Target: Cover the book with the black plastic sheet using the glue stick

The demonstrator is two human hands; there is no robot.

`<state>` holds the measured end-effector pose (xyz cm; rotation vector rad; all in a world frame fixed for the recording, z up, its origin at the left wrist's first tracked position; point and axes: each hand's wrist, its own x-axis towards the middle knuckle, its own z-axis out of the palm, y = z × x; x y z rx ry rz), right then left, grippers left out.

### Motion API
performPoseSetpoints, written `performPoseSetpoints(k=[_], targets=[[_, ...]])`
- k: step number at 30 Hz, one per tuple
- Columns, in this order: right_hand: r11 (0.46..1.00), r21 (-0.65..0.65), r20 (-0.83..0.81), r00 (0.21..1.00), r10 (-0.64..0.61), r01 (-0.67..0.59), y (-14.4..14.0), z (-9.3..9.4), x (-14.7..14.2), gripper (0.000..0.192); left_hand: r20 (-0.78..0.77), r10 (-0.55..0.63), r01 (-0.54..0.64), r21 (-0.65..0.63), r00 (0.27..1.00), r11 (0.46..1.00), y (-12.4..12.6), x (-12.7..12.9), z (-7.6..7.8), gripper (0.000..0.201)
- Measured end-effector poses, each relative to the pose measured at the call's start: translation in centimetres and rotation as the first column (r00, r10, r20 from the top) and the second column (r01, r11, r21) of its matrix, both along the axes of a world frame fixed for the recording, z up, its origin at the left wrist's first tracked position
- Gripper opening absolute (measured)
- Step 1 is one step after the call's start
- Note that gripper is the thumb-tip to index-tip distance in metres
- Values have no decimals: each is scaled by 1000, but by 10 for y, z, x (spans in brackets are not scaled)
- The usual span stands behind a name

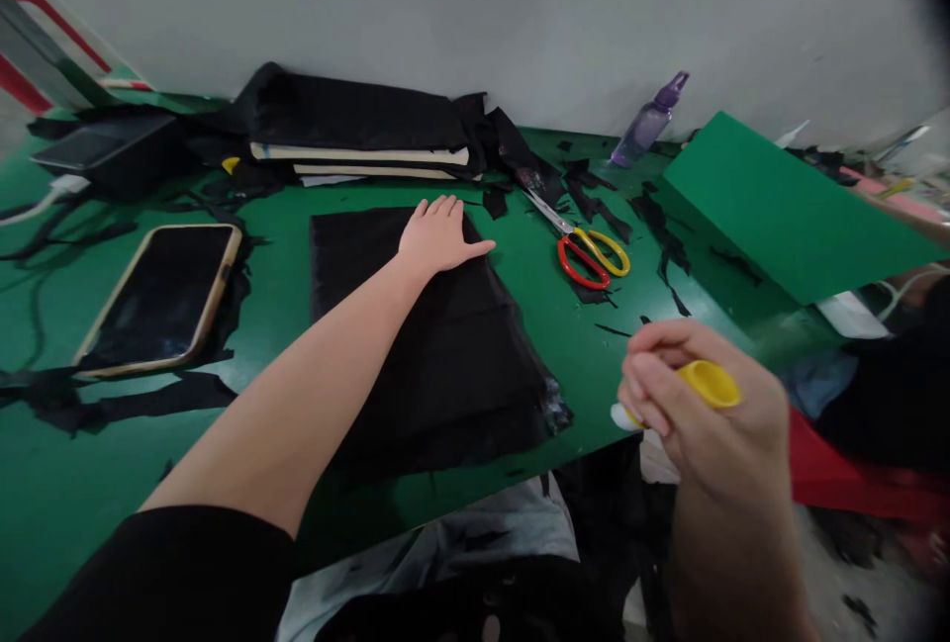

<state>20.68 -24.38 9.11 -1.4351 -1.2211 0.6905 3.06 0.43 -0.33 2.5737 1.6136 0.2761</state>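
My left hand (pixel 439 234) lies flat, fingers together, on the far edge of a black fabric piece (pixel 437 345) spread on the green table (pixel 297 256). Near the table's front right edge, my right hand (pixel 698 405) is closed around a small object with a yellow cap and white body (pixel 711 383), probably a glue bottle. It hovers off the fabric's right corner.
Scissors with red and yellow handles (pixel 590 251) lie right of the fabric. A phone (pixel 161 296) rests at left among black scraps. Folded black fabric and boards (pixel 356 133) sit at the back, a purple bottle (pixel 649 123) by the wall, a green board (pixel 787 207) at right.
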Motion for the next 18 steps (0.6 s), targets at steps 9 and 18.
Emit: performPoseSetpoints(k=[9,18], targets=[[989,99,-266,961,-77,107,61,-2,33,42,24,-3,3,30,1000,1000,-1,-1,-1,102],[986,-86,-383,918,100,-143,131,-38,28,29,14,9,-10,67,1000,998,0,1,-3,99]])
